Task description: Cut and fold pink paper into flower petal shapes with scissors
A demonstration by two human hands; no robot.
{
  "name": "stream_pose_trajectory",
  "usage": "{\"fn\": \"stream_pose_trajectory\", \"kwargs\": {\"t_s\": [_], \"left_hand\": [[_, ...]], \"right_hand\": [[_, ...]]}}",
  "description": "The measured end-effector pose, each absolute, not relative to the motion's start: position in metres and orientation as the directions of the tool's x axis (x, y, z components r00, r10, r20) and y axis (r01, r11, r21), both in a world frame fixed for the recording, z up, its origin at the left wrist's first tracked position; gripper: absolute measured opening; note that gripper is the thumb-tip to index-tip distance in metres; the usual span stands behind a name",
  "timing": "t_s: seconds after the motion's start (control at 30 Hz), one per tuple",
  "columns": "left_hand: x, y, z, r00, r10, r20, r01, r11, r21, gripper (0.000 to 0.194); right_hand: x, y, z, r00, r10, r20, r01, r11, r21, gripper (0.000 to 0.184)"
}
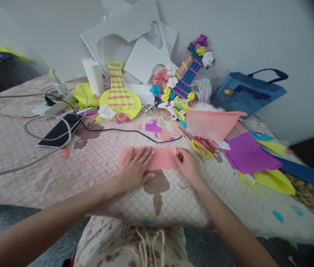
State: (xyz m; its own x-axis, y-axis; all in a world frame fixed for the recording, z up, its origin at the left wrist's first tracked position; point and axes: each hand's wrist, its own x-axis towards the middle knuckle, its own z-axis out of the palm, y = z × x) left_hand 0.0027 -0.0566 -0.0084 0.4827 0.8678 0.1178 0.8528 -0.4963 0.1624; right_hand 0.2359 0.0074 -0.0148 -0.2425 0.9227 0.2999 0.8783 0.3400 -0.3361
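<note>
A folded strip of pink felt [161, 157] lies on the quilted cloth in front of me. My left hand [134, 168] rests flat on its left half, fingers stretched out and pressing down. At the strip's right end, my right hand [187, 163] has its fingers curled and pinched on the felt's edge. Red and yellow scissors [203, 146] lie just right of my right hand.
Larger felt sheets lie to the right: pink [212, 124], purple [247, 154], yellow [274, 180]. A glue gun [170, 107], a yellow craft guitar [120, 96] and a blue flowered one [186, 76] sit at the back. A power strip [51, 105], cables and a blue bag [248, 92] flank them.
</note>
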Motion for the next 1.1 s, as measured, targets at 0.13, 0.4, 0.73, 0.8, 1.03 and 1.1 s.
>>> {"fn": "stream_pose_trajectory", "kwargs": {"t_s": [0.13, 0.4, 0.73, 0.8, 1.03, 1.1], "left_hand": [[-0.03, -0.073, -0.01, 0.431, 0.888, 0.162, 0.883, -0.452, 0.129, 0.072], [-0.087, -0.09, -0.014, 0.287, 0.938, 0.192, 0.942, -0.313, 0.122, 0.067], [-0.074, -0.085, -0.001, 0.393, 0.91, 0.13, 0.909, -0.406, 0.093, 0.06], [-0.085, -0.084, -0.006, 0.33, 0.937, 0.112, 0.936, -0.34, 0.087, 0.059], [-0.081, -0.091, -0.002, 0.349, 0.909, 0.228, 0.925, -0.373, 0.073, 0.065], [-0.075, -0.096, -0.001, 0.47, 0.863, 0.185, 0.874, -0.484, 0.041, 0.07]], "right_hand": [[0.236, 0.007, -0.015, -0.236, 0.926, 0.295, 0.881, 0.332, -0.338, 0.008], [0.235, 0.007, -0.012, -0.226, 0.93, 0.291, 0.878, 0.324, -0.353, 0.01], [0.235, 0.007, -0.013, -0.221, 0.933, 0.285, 0.874, 0.319, -0.366, 0.011], [0.235, 0.008, -0.013, -0.224, 0.931, 0.287, 0.874, 0.322, -0.364, 0.011], [0.235, 0.008, -0.013, -0.218, 0.932, 0.289, 0.871, 0.32, -0.373, 0.011], [0.235, 0.008, -0.013, -0.219, 0.933, 0.287, 0.872, 0.319, -0.371, 0.011]]}}
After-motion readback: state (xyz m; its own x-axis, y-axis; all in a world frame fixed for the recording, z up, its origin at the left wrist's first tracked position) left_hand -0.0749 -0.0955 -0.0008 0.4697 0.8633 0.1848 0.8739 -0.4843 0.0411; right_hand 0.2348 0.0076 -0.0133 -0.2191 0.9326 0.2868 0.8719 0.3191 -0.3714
